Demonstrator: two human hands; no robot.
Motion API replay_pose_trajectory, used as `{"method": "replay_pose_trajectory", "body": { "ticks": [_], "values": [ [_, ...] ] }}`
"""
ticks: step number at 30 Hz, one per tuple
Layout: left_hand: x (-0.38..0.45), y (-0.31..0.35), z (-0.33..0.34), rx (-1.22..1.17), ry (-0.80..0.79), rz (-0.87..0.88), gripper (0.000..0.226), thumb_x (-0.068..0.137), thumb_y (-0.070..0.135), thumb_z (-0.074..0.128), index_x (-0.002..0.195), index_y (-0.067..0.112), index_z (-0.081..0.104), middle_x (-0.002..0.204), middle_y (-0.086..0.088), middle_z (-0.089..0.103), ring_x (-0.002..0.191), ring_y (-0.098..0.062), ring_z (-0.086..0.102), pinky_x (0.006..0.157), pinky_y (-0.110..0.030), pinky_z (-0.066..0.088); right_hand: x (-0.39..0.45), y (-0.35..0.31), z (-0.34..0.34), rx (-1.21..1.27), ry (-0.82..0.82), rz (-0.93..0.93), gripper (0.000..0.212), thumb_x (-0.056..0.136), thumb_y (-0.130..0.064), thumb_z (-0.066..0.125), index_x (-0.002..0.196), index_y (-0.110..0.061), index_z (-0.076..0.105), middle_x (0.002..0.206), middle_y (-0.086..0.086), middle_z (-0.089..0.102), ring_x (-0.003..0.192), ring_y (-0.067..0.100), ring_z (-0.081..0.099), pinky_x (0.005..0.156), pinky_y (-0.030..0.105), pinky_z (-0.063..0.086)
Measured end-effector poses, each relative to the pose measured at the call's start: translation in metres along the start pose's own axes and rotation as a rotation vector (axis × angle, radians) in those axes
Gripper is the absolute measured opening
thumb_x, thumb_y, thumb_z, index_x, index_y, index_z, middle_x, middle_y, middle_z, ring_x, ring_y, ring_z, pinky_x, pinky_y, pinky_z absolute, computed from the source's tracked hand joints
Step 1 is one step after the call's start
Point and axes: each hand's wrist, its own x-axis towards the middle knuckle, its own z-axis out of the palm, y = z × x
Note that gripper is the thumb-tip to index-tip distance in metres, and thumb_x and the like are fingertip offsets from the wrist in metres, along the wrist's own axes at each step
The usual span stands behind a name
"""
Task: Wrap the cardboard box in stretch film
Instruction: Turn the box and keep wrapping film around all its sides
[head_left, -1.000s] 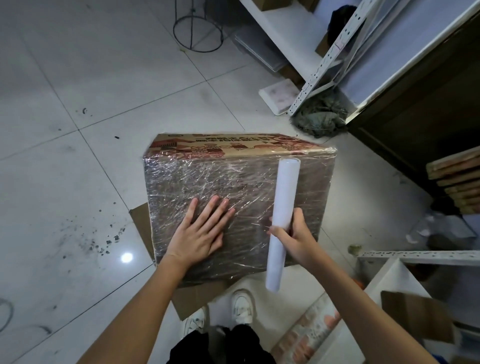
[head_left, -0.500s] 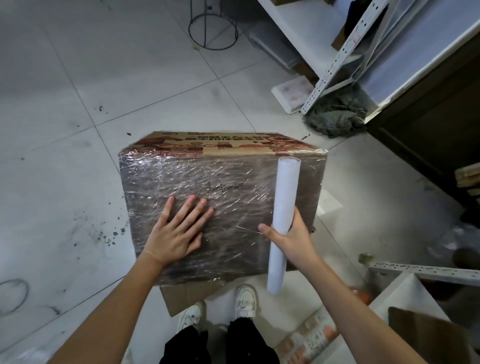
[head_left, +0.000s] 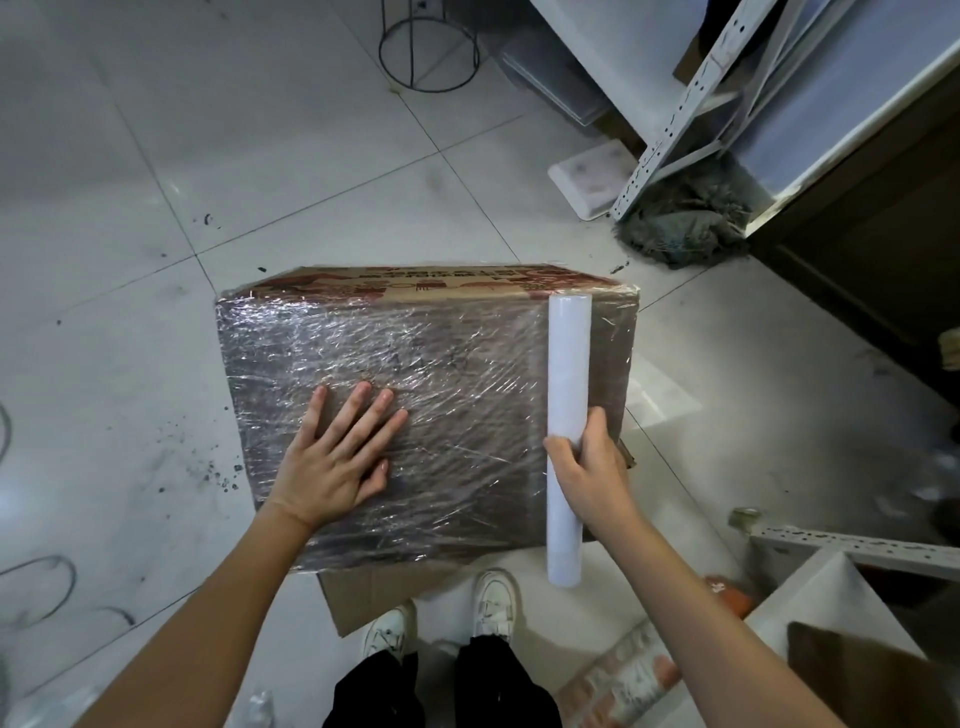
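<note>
A brown cardboard box (head_left: 457, 358) stands on the tiled floor, its near face covered in wrinkled stretch film. Red print shows on its upper side. My left hand (head_left: 337, 457) lies flat on the film with fingers spread, low on the left half of the face. My right hand (head_left: 587, 473) grips a white roll of stretch film (head_left: 567, 374), held upright against the box near its right edge. Film runs from the roll across the face to the left.
A flat piece of cardboard (head_left: 374, 592) lies under the box by my white shoes (head_left: 493, 603). White metal shelving (head_left: 691, 104), a grey mop head (head_left: 680, 228) and a white tray (head_left: 592, 176) crowd the right. A wire stand (head_left: 428, 52) is at the back.
The box has turned and shifted left under my hands, and the roll has travelled right across the face toward the box's right edge. My left hand stays flat on the film.
</note>
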Motion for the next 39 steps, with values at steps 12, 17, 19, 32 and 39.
{"method": "replay_pose_trajectory", "body": {
  "ticks": [12,17,19,32,39],
  "values": [
    [-0.001,0.021,-0.025,0.047,-0.096,-0.063,0.056,0.092,0.031,0.047,0.143,0.012,0.036,0.15,-0.012,0.032,0.139,-0.032,0.028,0.11,-0.062,0.022,-0.013,0.012,-0.001,-0.238,0.241,0.014,0.051,0.081,-0.055,0.059,0.104,-0.011,0.046,0.087,0.001,0.059,0.076,0.025,0.061,0.06,0.027,0.033],
    [0.006,0.037,-0.037,0.019,-0.122,-0.153,0.054,0.089,0.026,0.045,0.14,0.008,0.037,0.147,-0.014,0.032,0.138,-0.034,0.027,0.11,-0.062,0.019,-0.007,0.017,0.002,-0.265,0.217,0.008,0.051,0.08,-0.059,0.06,0.098,-0.014,0.043,0.086,0.0,0.056,0.076,0.023,0.06,0.058,0.027,0.036],
    [0.01,0.045,-0.038,-0.002,-0.102,-0.209,0.055,0.086,0.023,0.047,0.136,0.004,0.038,0.145,-0.016,0.032,0.138,-0.034,0.025,0.111,-0.061,0.018,-0.006,0.018,0.003,-0.27,0.22,0.001,0.048,0.08,-0.058,0.06,0.092,-0.018,0.037,0.084,0.0,0.052,0.074,0.023,0.058,0.057,0.027,0.038],
    [0.03,0.081,-0.017,-0.025,-0.265,-0.046,0.065,0.089,0.043,0.041,0.143,0.006,0.031,0.15,-0.016,0.025,0.141,-0.03,0.021,0.107,-0.067,0.016,0.009,0.02,-0.001,-0.178,0.201,-0.053,0.046,0.076,-0.057,0.063,0.09,-0.022,0.036,0.079,-0.004,0.049,0.068,0.015,0.047,0.06,0.026,0.037],
    [0.028,0.09,-0.01,0.01,-0.233,-0.065,0.066,0.086,0.042,0.043,0.139,0.004,0.035,0.147,-0.018,0.029,0.141,-0.033,0.02,0.106,-0.07,0.012,0.007,0.027,-0.002,-0.123,0.179,-0.102,0.047,0.073,-0.059,0.062,0.087,-0.023,0.035,0.075,-0.007,0.046,0.064,0.014,0.044,0.056,0.023,0.032]
  ]
}}
